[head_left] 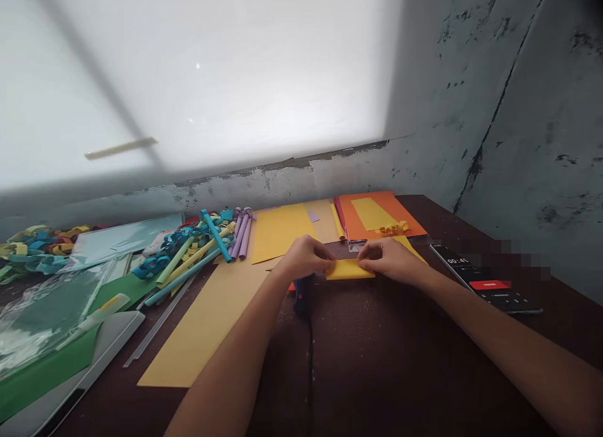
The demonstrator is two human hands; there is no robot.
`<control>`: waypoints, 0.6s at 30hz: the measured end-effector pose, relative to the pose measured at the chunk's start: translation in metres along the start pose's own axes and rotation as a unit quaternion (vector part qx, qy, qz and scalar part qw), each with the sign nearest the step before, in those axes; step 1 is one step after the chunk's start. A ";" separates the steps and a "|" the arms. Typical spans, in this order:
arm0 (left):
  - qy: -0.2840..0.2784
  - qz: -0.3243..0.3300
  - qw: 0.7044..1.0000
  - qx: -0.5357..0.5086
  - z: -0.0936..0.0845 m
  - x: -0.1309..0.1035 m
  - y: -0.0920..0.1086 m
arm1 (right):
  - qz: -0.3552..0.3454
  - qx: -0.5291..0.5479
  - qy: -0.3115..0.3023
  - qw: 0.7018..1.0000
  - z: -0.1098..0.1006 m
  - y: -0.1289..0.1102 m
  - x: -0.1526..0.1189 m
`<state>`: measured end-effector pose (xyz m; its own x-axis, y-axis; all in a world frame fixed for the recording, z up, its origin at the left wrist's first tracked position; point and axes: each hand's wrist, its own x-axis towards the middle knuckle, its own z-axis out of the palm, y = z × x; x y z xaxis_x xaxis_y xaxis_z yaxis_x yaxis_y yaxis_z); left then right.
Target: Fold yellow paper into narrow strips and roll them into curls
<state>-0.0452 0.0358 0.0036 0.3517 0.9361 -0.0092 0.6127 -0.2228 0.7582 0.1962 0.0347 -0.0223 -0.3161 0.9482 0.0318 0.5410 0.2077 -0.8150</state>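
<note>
A yellow paper (349, 272) is pinched at either end by the left hand (306, 257) and the right hand (390, 260) over the dark table (377, 361), apparently being rolled or folded, so even finger pressure and aligned edges seem called for next.

A white board (245, 66) spans the upper left and top centre, bearing 1 slanted tan strip (121, 148). The flaking grey wall (532, 135) fills the upper right. Right of centre, 1 phone (485, 280) lies face up, showing a timer. Lower left: 1 silver-grey slab (120, 327), and clear plastic packaging (51, 314).
</note>
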 end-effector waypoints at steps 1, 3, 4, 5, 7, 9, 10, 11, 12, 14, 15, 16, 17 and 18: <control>-0.009 0.011 1.000 0.026 0.002 0.001 -0.001 | -0.004 -0.018 0.003 1.000 0.001 -0.001 0.000; -0.021 0.037 0.996 0.075 0.005 0.002 -0.003 | -0.015 -0.051 0.017 0.998 0.004 -0.001 -0.001; -0.024 0.047 0.994 0.096 0.007 0.003 -0.004 | -0.020 -0.066 0.022 0.997 0.005 0.000 -0.001; -0.026 0.054 0.992 0.113 0.008 0.003 -0.005 | -0.024 -0.080 0.026 0.996 0.006 0.000 0.000; -0.026 0.062 0.989 0.133 0.011 0.003 -0.005 | -0.030 -0.111 0.029 0.993 0.009 0.002 0.001; -0.027 0.074 0.986 0.146 0.013 0.003 -0.005 | -0.031 -0.141 0.030 0.989 0.012 0.004 0.002; -0.026 0.081 0.984 0.155 0.014 0.003 -0.004 | -0.030 -0.155 0.034 0.987 0.013 0.005 0.002; -0.024 0.087 0.982 0.166 0.015 0.003 -0.004 | -0.030 -0.167 0.041 0.985 0.014 0.006 0.003; -0.019 0.091 0.979 0.181 0.016 0.004 -0.003 | -0.031 -0.176 0.051 0.983 0.015 0.006 0.003; -0.001 0.099 0.972 0.213 0.018 0.004 -0.001 | -0.043 -0.183 0.070 0.980 0.016 0.006 0.004; 0.008 0.104 0.969 0.225 0.019 0.004 -0.001 | -0.055 -0.179 0.074 0.980 0.017 0.007 0.004; 0.012 0.111 0.966 0.232 0.020 0.004 0.000 | -0.067 -0.168 0.071 0.981 0.018 0.006 0.004; 0.007 0.119 0.965 0.233 0.022 0.005 0.000 | -0.076 -0.152 0.060 0.984 0.018 0.006 0.004; -0.006 0.125 0.966 0.228 0.023 0.005 0.000 | -0.080 -0.136 0.048 0.986 0.018 0.006 0.004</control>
<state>-0.0272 0.0342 -0.0116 0.5349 0.8351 0.1280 0.7550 -0.5405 0.3713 0.1837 0.0349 -0.0374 -0.3456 0.9138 0.2132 0.6828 0.4008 -0.6108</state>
